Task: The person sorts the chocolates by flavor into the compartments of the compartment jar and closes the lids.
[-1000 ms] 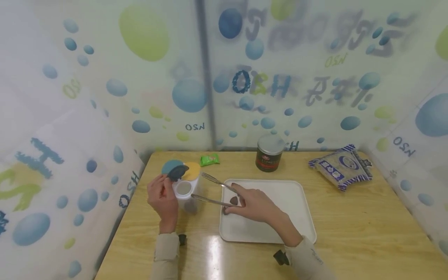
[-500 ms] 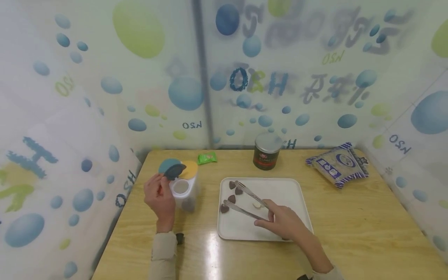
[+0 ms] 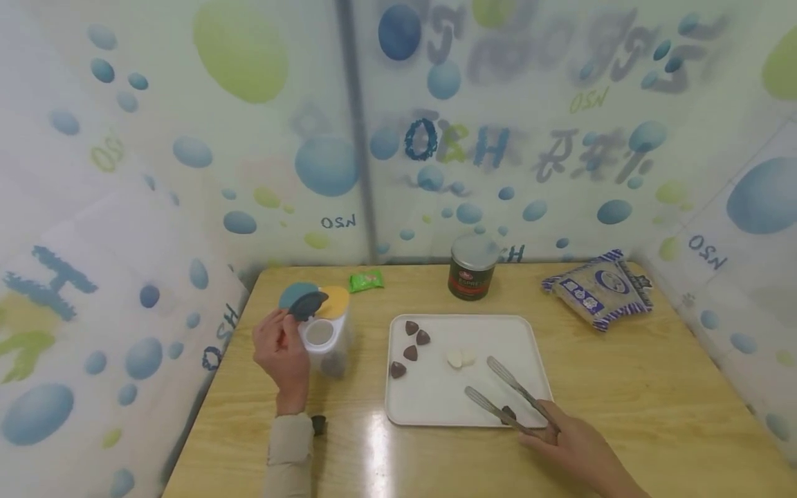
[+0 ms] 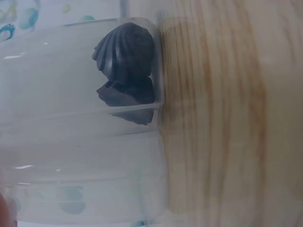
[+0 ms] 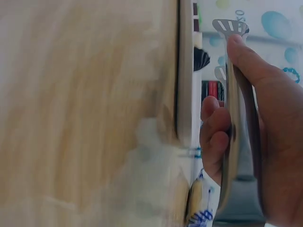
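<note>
My left hand pinches the raised dark blue-grey lid of a clear container, whose round opening is uncovered. Inside that container, two dark shell-shaped chocolates lie at the bottom in the left wrist view. With my right hand I hold metal tongs, spread apart over the front right of a white tray. Between the tongs' arms lies a dark chocolate, partly covered by one arm. Several more dark chocolates sit along the tray's left side, and pale pieces near its middle.
Teal and yellow lids top the container's other sections. Behind the tray stand a small green packet and a dark espresso tin. A clipped blue-and-white bag lies at the back right of the wooden table.
My right hand has drawn the tongs from beside the container across the tray to its front right, uncovering the chocolates and pale pieces. The left hand keeps holding the lid up.
</note>
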`<state>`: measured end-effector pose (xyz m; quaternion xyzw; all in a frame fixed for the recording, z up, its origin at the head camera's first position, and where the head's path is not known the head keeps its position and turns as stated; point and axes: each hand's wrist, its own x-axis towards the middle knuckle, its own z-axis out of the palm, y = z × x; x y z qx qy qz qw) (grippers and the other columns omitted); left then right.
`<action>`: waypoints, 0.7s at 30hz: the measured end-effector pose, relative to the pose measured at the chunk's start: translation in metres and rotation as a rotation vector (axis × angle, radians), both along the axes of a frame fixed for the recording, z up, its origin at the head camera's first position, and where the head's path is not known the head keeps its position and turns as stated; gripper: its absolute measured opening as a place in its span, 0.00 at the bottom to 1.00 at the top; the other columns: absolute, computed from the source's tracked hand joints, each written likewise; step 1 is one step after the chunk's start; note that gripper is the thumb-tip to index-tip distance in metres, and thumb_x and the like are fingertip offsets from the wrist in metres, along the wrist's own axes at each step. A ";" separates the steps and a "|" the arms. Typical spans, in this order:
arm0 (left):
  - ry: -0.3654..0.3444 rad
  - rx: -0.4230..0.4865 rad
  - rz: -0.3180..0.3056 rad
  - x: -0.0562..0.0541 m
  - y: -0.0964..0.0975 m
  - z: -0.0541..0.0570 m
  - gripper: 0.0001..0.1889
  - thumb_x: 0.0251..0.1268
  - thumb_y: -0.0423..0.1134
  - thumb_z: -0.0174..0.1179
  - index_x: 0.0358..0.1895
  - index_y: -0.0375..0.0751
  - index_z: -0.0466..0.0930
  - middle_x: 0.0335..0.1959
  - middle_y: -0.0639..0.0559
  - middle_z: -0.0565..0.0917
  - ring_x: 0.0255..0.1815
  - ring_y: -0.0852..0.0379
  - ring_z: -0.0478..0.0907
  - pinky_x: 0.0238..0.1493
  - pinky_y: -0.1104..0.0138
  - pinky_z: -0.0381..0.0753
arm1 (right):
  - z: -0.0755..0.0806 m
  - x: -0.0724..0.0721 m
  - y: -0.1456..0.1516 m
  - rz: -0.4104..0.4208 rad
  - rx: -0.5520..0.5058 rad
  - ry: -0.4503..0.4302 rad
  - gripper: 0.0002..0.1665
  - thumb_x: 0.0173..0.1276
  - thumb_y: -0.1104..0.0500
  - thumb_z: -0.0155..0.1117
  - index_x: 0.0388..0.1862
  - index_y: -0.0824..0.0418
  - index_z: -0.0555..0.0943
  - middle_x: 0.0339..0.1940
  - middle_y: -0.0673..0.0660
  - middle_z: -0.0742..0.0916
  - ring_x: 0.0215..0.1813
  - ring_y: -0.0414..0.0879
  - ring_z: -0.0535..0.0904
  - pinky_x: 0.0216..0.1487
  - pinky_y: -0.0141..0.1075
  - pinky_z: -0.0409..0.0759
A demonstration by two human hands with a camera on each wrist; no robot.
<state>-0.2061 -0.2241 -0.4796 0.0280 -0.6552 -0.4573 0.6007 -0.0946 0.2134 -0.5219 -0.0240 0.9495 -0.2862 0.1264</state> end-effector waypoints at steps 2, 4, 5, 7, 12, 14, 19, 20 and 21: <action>-0.008 0.005 0.000 0.001 0.000 0.001 0.06 0.60 0.18 0.58 0.28 0.18 0.82 0.30 0.26 0.85 0.43 0.29 0.80 0.57 0.70 0.75 | -0.002 0.008 0.011 -0.029 0.014 -0.037 0.42 0.56 0.31 0.70 0.61 0.55 0.76 0.23 0.45 0.76 0.22 0.36 0.67 0.25 0.30 0.66; -0.019 0.007 0.006 0.001 0.001 0.001 0.06 0.61 0.19 0.58 0.28 0.18 0.82 0.31 0.26 0.85 0.43 0.30 0.81 0.57 0.70 0.75 | -0.002 0.014 0.022 -0.046 0.034 -0.067 0.46 0.58 0.30 0.68 0.66 0.57 0.73 0.23 0.45 0.76 0.22 0.37 0.68 0.24 0.31 0.66; -0.028 0.007 0.008 0.001 0.002 0.002 0.06 0.61 0.19 0.58 0.28 0.18 0.83 0.31 0.26 0.85 0.43 0.30 0.81 0.57 0.71 0.75 | -0.001 0.017 0.026 -0.059 0.040 -0.083 0.48 0.58 0.30 0.68 0.68 0.58 0.72 0.23 0.46 0.76 0.22 0.37 0.68 0.24 0.31 0.66; -0.034 0.009 0.006 0.002 0.003 0.003 0.06 0.61 0.19 0.58 0.28 0.18 0.83 0.31 0.26 0.85 0.43 0.30 0.81 0.57 0.71 0.74 | 0.002 0.021 0.034 -0.062 0.035 -0.106 0.47 0.61 0.32 0.66 0.70 0.58 0.70 0.22 0.47 0.76 0.21 0.38 0.68 0.23 0.31 0.65; -0.046 0.004 0.001 0.002 0.002 0.003 0.06 0.62 0.19 0.58 0.29 0.19 0.83 0.31 0.27 0.86 0.44 0.30 0.80 0.58 0.71 0.74 | 0.009 0.024 0.041 -0.076 0.041 -0.185 0.48 0.62 0.32 0.65 0.72 0.61 0.69 0.21 0.49 0.76 0.22 0.41 0.69 0.24 0.33 0.65; -0.038 0.003 0.000 0.001 0.002 0.003 0.06 0.62 0.19 0.58 0.29 0.19 0.83 0.31 0.27 0.86 0.44 0.29 0.80 0.58 0.70 0.74 | 0.010 0.022 0.043 -0.088 0.056 -0.230 0.50 0.62 0.30 0.64 0.72 0.61 0.70 0.21 0.49 0.75 0.23 0.43 0.69 0.25 0.35 0.65; -0.014 0.005 0.003 0.000 0.002 0.001 0.06 0.61 0.18 0.58 0.28 0.18 0.82 0.30 0.26 0.85 0.43 0.29 0.80 0.58 0.69 0.75 | 0.015 0.021 0.050 -0.075 0.096 -0.279 0.50 0.63 0.29 0.62 0.71 0.63 0.71 0.20 0.49 0.72 0.24 0.44 0.67 0.27 0.36 0.63; -0.013 0.006 0.004 0.000 0.002 0.001 0.06 0.60 0.18 0.58 0.28 0.18 0.82 0.30 0.26 0.85 0.43 0.30 0.80 0.58 0.69 0.75 | 0.016 0.021 0.051 -0.068 0.098 -0.277 0.49 0.63 0.30 0.62 0.70 0.64 0.71 0.19 0.49 0.71 0.24 0.44 0.67 0.27 0.36 0.63; -0.017 0.007 0.006 0.000 0.002 0.001 0.06 0.61 0.18 0.58 0.28 0.18 0.82 0.30 0.26 0.85 0.43 0.30 0.80 0.57 0.69 0.75 | 0.016 0.020 0.052 -0.062 0.099 -0.273 0.49 0.64 0.30 0.62 0.70 0.64 0.71 0.19 0.49 0.70 0.24 0.44 0.67 0.28 0.36 0.63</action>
